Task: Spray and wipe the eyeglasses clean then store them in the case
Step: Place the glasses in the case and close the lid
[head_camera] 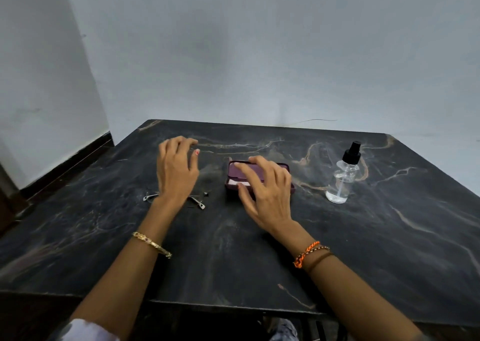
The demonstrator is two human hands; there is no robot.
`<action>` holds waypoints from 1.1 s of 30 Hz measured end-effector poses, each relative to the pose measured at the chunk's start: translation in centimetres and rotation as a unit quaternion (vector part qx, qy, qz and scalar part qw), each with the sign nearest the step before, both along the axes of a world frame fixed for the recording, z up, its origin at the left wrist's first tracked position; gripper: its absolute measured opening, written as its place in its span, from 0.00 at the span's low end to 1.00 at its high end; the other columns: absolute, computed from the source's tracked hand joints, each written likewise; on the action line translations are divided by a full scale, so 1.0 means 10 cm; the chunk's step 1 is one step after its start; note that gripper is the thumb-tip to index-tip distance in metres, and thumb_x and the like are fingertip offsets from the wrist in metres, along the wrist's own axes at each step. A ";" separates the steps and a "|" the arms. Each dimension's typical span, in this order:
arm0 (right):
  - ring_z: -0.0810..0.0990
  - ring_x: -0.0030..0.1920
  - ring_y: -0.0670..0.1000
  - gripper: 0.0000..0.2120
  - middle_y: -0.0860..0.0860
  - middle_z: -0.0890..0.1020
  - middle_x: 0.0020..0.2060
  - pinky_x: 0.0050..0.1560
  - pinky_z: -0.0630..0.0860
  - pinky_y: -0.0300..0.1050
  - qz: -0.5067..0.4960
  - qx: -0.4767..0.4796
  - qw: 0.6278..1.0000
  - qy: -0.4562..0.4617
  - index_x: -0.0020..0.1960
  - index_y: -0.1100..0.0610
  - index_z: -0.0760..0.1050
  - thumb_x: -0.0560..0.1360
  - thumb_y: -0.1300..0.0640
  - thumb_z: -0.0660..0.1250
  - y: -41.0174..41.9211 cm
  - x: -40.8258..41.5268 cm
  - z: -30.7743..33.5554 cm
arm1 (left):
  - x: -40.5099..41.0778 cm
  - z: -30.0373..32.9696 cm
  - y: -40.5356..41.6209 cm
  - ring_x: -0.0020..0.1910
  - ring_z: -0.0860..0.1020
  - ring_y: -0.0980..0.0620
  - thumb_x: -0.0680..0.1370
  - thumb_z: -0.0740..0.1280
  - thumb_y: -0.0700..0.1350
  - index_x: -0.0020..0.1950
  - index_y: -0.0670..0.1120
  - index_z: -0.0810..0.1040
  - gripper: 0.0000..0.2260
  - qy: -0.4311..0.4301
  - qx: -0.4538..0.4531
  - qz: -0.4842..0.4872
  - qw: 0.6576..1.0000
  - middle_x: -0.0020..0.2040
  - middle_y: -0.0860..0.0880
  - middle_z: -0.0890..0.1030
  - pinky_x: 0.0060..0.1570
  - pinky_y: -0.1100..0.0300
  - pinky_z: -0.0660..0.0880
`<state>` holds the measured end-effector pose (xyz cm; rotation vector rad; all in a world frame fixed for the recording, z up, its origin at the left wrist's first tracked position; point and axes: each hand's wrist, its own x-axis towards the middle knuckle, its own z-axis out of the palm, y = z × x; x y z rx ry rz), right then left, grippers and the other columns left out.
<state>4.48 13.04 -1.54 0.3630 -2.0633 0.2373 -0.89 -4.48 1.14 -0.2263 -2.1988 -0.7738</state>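
Thin-framed eyeglasses lie on the dark marble table, mostly hidden under my left wrist; only their ends show. My left hand hovers above them with fingers loosely curled, holding nothing. A maroon glasses case stands open at the middle, with a pale cloth inside. My right hand is spread over the case with relaxed fingers, covering most of it. A clear spray bottle with a black nozzle stands upright to the right.
The table's back edge meets a pale wall. A gap with a dark skirting board runs along the left side. A tiny black piece lies between the glasses and the case.
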 end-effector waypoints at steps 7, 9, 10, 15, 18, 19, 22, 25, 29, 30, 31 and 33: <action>0.62 0.61 0.53 0.11 0.50 0.62 0.64 0.56 0.56 0.50 0.013 -0.016 0.998 -0.058 0.50 0.49 0.79 0.70 0.51 0.62 -0.52 0.04 -0.04 | 0.06 -0.17 -0.85 0.58 0.67 0.36 0.73 0.64 0.36 0.47 0.41 0.78 0.05 -0.028 -0.020 0.099 0.994 0.58 0.38 0.72 0.51 0.43 0.67; 0.60 0.62 0.53 0.10 0.53 0.65 0.66 0.56 0.55 0.52 0.008 -0.018 0.995 -0.100 0.49 0.51 0.79 0.68 0.53 0.66 -0.61 0.02 -0.04 | 0.07 -0.28 -1.00 0.58 0.67 0.37 0.72 0.65 0.37 0.47 0.41 0.78 0.05 -0.063 0.000 0.093 0.994 0.57 0.38 0.73 0.54 0.43 0.67; 0.60 0.62 0.54 0.09 0.55 0.68 0.67 0.55 0.55 0.52 0.001 -0.012 0.993 -0.121 0.48 0.52 0.79 0.67 0.55 0.68 -0.64 0.00 -0.04 | 0.07 -0.32 -1.04 0.59 0.66 0.38 0.72 0.66 0.39 0.48 0.42 0.78 0.06 -0.089 0.016 0.082 0.992 0.56 0.39 0.73 0.56 0.44 0.66; 0.52 0.68 0.54 0.08 0.56 0.62 0.72 0.59 0.47 0.54 -0.046 0.045 0.973 -0.221 0.45 0.56 0.78 0.67 0.61 0.64 -0.68 -0.07 -0.08 | 0.04 -0.37 -1.07 0.61 0.63 0.41 0.73 0.65 0.38 0.50 0.46 0.79 0.09 -0.149 0.028 0.031 0.988 0.55 0.41 0.74 0.60 0.50 0.62; 0.52 0.72 0.57 0.10 0.53 0.54 0.74 0.60 0.44 0.54 -0.075 0.078 0.962 -0.251 0.49 0.55 0.77 0.70 0.60 0.61 -0.62 -0.11 -0.11 | 0.02 -0.39 -1.08 0.61 0.62 0.41 0.71 0.65 0.34 0.46 0.46 0.80 0.10 -0.168 -0.002 0.029 0.985 0.56 0.43 0.73 0.61 0.49 0.62; 0.51 0.72 0.57 0.10 0.53 0.53 0.74 0.60 0.44 0.54 -0.078 0.082 0.960 -0.257 0.50 0.54 0.77 0.70 0.59 0.61 -0.62 -0.11 -0.11 | 0.02 -0.40 -1.09 0.61 0.62 0.42 0.71 0.65 0.34 0.46 0.47 0.81 0.10 -0.174 -0.007 0.031 0.984 0.57 0.43 0.73 0.61 0.49 0.62; 0.50 0.72 0.58 0.09 0.53 0.54 0.74 0.60 0.44 0.54 -0.075 0.090 0.957 -0.265 0.50 0.53 0.77 0.72 0.57 0.61 -0.61 -0.12 -0.11 | 0.01 -0.40 -1.10 0.62 0.61 0.42 0.71 0.66 0.36 0.45 0.47 0.81 0.08 -0.191 -0.027 0.030 0.981 0.58 0.44 0.73 0.61 0.47 0.61; 0.50 0.72 0.58 0.09 0.53 0.56 0.74 0.60 0.44 0.54 -0.063 0.094 0.957 -0.267 0.49 0.53 0.78 0.73 0.56 0.60 -0.62 -0.12 -0.12 | 0.01 -0.39 -1.11 0.62 0.60 0.42 0.71 0.67 0.36 0.45 0.47 0.81 0.08 -0.201 -0.048 0.024 0.978 0.59 0.45 0.72 0.61 0.46 0.61; 0.51 0.72 0.58 0.10 0.53 0.58 0.73 0.60 0.44 0.53 -0.048 0.090 0.957 -0.273 0.49 0.53 0.78 0.74 0.55 0.60 -0.62 -0.15 -0.12 | 0.01 -0.39 -1.12 0.62 0.60 0.43 0.70 0.68 0.35 0.45 0.47 0.81 0.08 -0.205 -0.063 0.015 0.977 0.59 0.46 0.72 0.61 0.46 0.60; 0.51 0.72 0.59 0.10 0.53 0.59 0.72 0.59 0.44 0.53 -0.044 0.088 0.956 -0.275 0.49 0.54 0.79 0.74 0.54 0.60 -0.61 -0.15 -0.12 | 0.01 -0.38 -1.12 0.62 0.61 0.43 0.70 0.68 0.36 0.45 0.47 0.81 0.08 -0.204 -0.067 0.011 0.976 0.59 0.46 0.72 0.61 0.46 0.61; 0.51 0.72 0.59 0.10 0.53 0.60 0.72 0.59 0.44 0.53 -0.039 0.087 0.956 -0.277 0.49 0.54 0.79 0.73 0.54 0.60 -0.61 -0.15 -0.12 | 0.02 -0.38 -1.13 0.62 0.61 0.43 0.70 0.68 0.36 0.46 0.47 0.81 0.08 -0.205 -0.071 0.008 0.976 0.59 0.46 0.72 0.61 0.46 0.61; 0.51 0.72 0.59 0.10 0.53 0.61 0.72 0.58 0.44 0.52 -0.029 0.086 0.957 -0.277 0.48 0.54 0.79 0.73 0.53 0.61 -0.61 -0.15 -0.12 | 0.02 -0.38 -1.13 0.62 0.61 0.43 0.70 0.69 0.36 0.46 0.46 0.81 0.08 -0.208 -0.077 0.004 0.975 0.60 0.46 0.73 0.60 0.46 0.61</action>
